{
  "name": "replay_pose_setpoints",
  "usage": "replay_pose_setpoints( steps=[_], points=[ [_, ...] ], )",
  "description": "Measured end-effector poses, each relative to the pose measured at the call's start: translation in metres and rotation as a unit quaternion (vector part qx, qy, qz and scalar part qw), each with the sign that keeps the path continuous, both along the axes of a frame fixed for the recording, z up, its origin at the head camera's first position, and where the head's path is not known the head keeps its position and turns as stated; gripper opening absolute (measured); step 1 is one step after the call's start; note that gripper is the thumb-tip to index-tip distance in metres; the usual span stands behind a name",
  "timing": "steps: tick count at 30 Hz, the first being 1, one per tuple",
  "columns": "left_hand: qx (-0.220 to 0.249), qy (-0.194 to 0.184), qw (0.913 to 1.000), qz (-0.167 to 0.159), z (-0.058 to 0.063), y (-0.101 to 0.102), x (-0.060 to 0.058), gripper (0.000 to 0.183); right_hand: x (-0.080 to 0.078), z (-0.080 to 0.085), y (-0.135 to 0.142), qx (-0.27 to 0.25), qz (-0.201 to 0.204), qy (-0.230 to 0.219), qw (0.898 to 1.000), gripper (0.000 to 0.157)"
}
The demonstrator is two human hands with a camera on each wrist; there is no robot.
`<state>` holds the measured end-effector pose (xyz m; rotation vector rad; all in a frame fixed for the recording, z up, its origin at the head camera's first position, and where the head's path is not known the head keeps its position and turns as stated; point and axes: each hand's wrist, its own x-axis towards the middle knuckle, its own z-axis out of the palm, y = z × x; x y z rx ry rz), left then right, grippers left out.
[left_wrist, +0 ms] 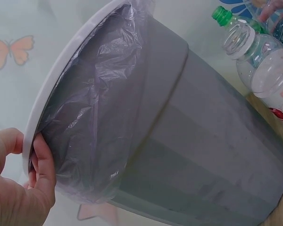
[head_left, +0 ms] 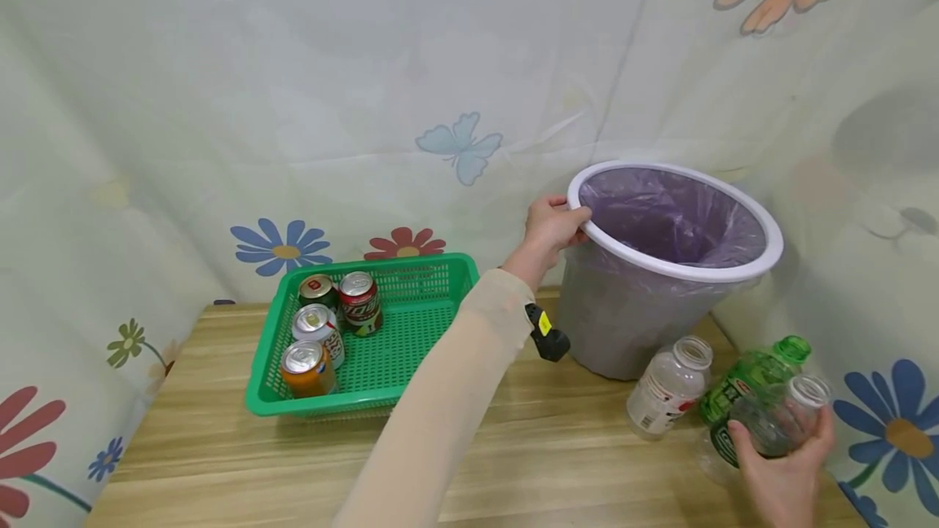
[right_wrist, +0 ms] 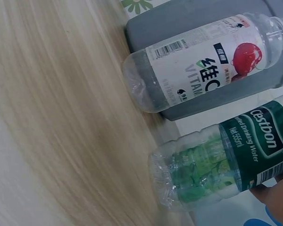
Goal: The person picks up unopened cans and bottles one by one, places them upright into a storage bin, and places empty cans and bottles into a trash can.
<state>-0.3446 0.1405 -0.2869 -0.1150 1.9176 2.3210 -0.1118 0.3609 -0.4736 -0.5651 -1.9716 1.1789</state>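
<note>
My left hand (head_left: 553,225) grips the white rim (head_left: 772,249) of a grey trash can (head_left: 623,320) lined with a thin purple bag (head_left: 653,210). In the left wrist view the thumb and fingers pinch that rim. My right hand (head_left: 788,471) holds a clear water bottle (right_wrist: 269,136) with a green label around its body. Whether its base touches the table cannot be told. Just beyond it stands a green plastic bottle (head_left: 794,349), partly hidden. A clear bottle with a white label (head_left: 669,385) stands upright to the left, near the can.
A green plastic basket (head_left: 411,332) at the left of the wooden table (head_left: 506,463) holds several drink cans, among them an orange can (head_left: 308,369) and a red can (head_left: 359,304). A patterned cloth backdrop (head_left: 367,104) rises behind and at both sides.
</note>
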Motion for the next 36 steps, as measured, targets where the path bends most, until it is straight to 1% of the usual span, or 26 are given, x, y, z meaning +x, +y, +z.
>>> replay_pose_setpoints(
  steps=[5, 10, 14, 22, 26, 33, 36],
  points=[
    [-0.005, 0.000, 1.0000, 0.000, -0.001, 0.002, 0.000, 0.038, -0.002, -0.001, -0.001, -0.009, -0.007, 0.013, 1.000, 0.093],
    [-0.007, 0.000, 1.0000, -0.001, -0.001, 0.002, 0.000, 0.038, -0.002, -0.002, -0.002, -0.019, -0.033, 0.006, 0.999, 0.089],
    [-0.004, 0.001, 1.0000, 0.001, -0.002, 0.002, 0.000, 0.038, -0.003, -0.003, -0.002, -0.013, -0.043, -0.003, 0.999, 0.086],
    [-0.003, 0.000, 1.0000, -0.001, -0.002, 0.002, 0.000, 0.039, -0.004, -0.006, -0.002, 0.011, -0.060, -0.006, 0.998, 0.084],
    [-0.005, 0.001, 1.0000, -0.001, -0.003, 0.002, 0.000, 0.038, -0.004, -0.006, -0.001, 0.005, -0.064, -0.014, 0.998, 0.084],
    [-0.005, 0.005, 1.0000, 0.001, -0.003, 0.001, -0.001, 0.038, -0.002, 0.002, 0.001, 0.001, -0.065, -0.007, 0.998, 0.083],
    [-0.005, 0.006, 1.0000, 0.001, -0.002, 0.001, -0.001, 0.038, 0.001, 0.007, 0.001, 0.002, -0.074, -0.025, 0.997, 0.082]
  ],
)
